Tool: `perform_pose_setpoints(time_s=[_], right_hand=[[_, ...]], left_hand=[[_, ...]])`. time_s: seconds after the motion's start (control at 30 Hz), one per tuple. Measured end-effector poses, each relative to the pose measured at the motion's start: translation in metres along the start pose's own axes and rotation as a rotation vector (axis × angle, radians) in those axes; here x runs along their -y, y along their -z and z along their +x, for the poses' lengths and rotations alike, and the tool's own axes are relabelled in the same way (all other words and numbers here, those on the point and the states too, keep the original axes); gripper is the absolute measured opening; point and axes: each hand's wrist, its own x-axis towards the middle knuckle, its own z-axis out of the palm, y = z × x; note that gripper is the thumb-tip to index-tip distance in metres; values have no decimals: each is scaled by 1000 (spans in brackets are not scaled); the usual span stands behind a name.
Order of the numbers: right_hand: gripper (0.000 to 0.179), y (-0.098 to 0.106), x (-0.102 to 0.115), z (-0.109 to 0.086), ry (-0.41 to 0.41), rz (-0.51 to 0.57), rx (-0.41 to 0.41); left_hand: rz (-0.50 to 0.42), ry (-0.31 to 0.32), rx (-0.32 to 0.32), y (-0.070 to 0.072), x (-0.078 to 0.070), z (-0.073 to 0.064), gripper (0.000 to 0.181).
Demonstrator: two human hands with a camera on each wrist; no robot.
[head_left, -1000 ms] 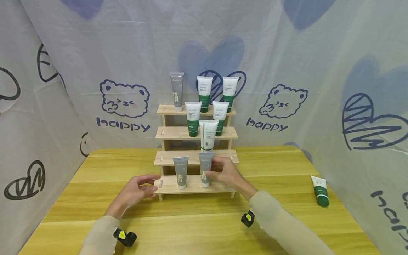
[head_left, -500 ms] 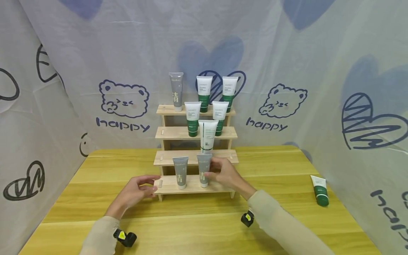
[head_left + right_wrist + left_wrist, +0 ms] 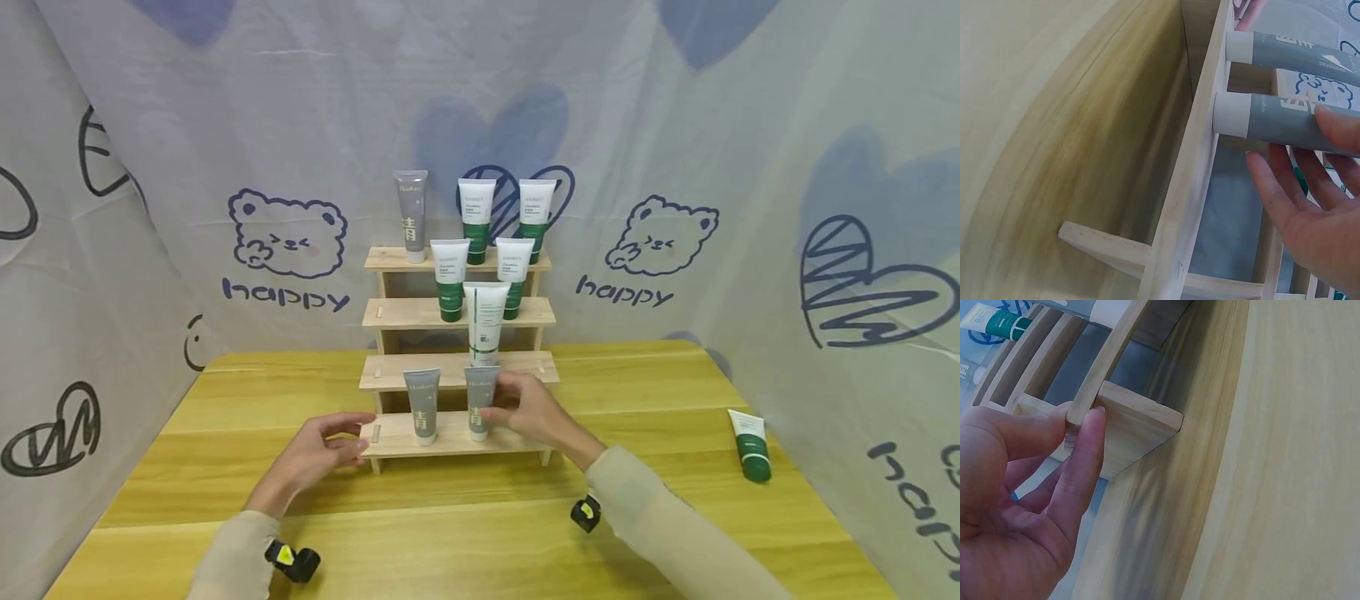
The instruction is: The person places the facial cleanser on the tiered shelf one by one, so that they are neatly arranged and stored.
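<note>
My right hand [image 3: 531, 408] pinches a grey squeeze tube [image 3: 479, 403] between thumb and fingers. The tube stands cap down on the lowest step of a wooden tiered display stand [image 3: 461, 445]; in the right wrist view its white cap [image 3: 1233, 114] meets the board. To its left on the same step stands another grey tube [image 3: 423, 407]. At the stand's left end, my left hand [image 3: 318, 452] grips the edge of the lowest board, thumb and finger on either face, as the left wrist view shows.
A white-and-green tube [image 3: 485, 325] stands on the second step, two more on the third. The top step bears a grey tube [image 3: 411, 215] and two white-and-green ones. Another white-and-green tube [image 3: 752, 446] lies on the table [image 3: 637, 517] at right. Printed cloth [image 3: 300, 108] hangs behind.
The right hand's grey tube has shifted slightly left and its top has dropped a little, showing more of the white tube behind. The left hand keeps its hold on the stand.
</note>
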Motion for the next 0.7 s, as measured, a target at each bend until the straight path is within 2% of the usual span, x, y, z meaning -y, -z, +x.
perform_pose_setpoints(time_s=[0.2, 0.33, 0.5, 0.7], right_hand=[[34, 4, 1, 0, 5, -37, 35], [39, 21, 5, -5, 9, -83, 49], [36, 67, -1, -28, -68, -209, -14], [34, 133, -29, -63, -218, -375, -94]], left_hand=[[-1, -2, -3, 2, 1, -1, 49], [3, 1, -15, 5, 2, -5, 50], [16, 11, -34, 8, 1, -9, 51], [21, 15, -35, 8, 1, -10, 50]])
